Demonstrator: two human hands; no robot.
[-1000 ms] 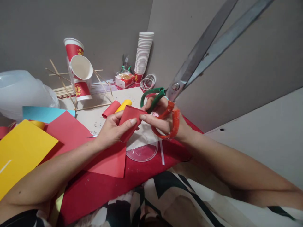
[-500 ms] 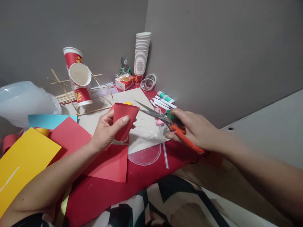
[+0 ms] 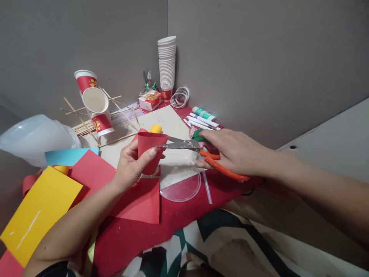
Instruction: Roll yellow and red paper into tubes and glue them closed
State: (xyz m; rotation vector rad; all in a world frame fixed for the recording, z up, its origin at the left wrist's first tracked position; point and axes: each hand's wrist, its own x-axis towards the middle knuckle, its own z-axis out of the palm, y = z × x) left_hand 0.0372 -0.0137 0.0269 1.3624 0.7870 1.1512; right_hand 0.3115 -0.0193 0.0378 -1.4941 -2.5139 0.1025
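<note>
A rolled piece of red paper (image 3: 150, 144), shaped like a tapered tube, is gripped in my left hand (image 3: 131, 163), thumb across its front. My right hand (image 3: 230, 148) is closed around the handles of a pair of scissors (image 3: 181, 144), one green and one orange. The blades point left; one lies across the front of the red paper near my left thumb, the other reaches its right edge. Behind the red paper sits a yellow paper roll (image 3: 156, 129). Beneath both hands are a pale board (image 3: 167, 119) and a clear round plastic lid (image 3: 181, 192).
Paper cups joined with sticks (image 3: 95, 100) stand at back left. A tall cup stack (image 3: 167, 63), a small box (image 3: 150, 100) and white rings (image 3: 180, 97) line the wall. Yellow sheets (image 3: 46, 207) and red sheets (image 3: 138, 207) lie left; glue sticks (image 3: 203, 121) lie right.
The scissors have moved left and down, so a blade now overlaps the front of the red paper. The camera view has shifted slightly. Both hands keep their hold.
</note>
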